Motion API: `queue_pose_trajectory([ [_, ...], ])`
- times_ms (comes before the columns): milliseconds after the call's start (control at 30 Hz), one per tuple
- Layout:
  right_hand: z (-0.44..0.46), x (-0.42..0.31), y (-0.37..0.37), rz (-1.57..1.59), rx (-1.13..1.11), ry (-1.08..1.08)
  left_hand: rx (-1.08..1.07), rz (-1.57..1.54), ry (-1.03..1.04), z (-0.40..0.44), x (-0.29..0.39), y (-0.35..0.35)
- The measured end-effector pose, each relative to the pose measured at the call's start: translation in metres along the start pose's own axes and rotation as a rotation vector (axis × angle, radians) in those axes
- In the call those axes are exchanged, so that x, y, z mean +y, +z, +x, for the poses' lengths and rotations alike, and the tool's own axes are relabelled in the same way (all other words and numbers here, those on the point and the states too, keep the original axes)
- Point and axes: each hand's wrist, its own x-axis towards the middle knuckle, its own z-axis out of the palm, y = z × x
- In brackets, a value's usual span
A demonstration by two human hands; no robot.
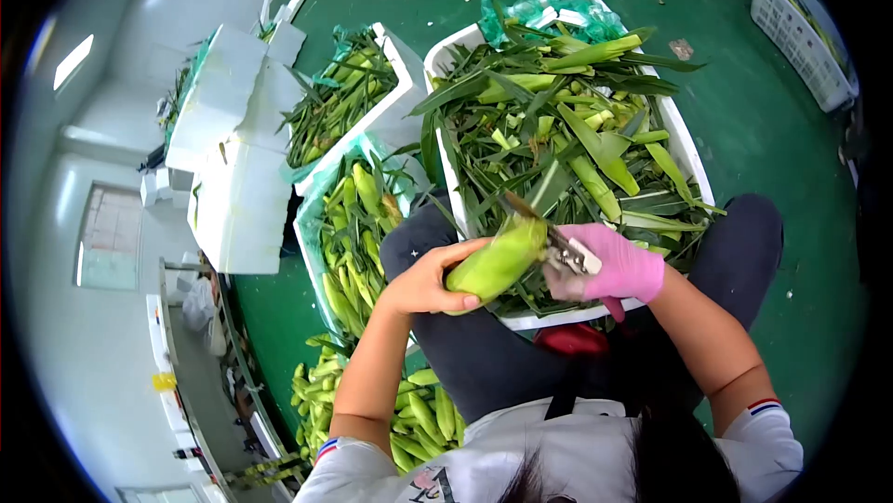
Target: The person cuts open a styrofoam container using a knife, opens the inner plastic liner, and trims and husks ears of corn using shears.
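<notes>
My left hand (430,282), bare, is wrapped round a green ear of corn in its husk (495,268), held slantwise above my lap. In a pink glove, my right hand (600,266) is closed on a cutting tool (569,252) with a pale handle. The tool's dark blades lie at the upper end of the ear, where a leaf sticks up. Beneath both hands stands a big white bin (693,168) heaped with cut leaves and husk pieces (549,131).
At the left are foam boxes (409,66) of corn and leaves, one lined with green net. Husked green ears (428,415) are piled on the floor at lower left. A white basket (791,38) stands at upper right. My knees flank the big bin.
</notes>
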Motion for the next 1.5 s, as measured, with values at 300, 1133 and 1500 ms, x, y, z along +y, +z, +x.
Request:
queue_pose_trajectory([
  [300, 0.020, 0.072, -0.034, 0.586, 0.469, -0.056, 1.115, -1.359, 0.362, -0.210, -0.126, 0.035],
  [1133, 0.018, 0.111, -0.018, 0.296, 0.710, 0.041, 1.773, 0.318, -1.681, -0.214, -0.366, -0.091],
  [1500, 0.020, 0.059, 0.011, -0.045, 0.531, 0.014, 1.605, -0.403, -0.276, -0.262, -0.188, -0.048],
])
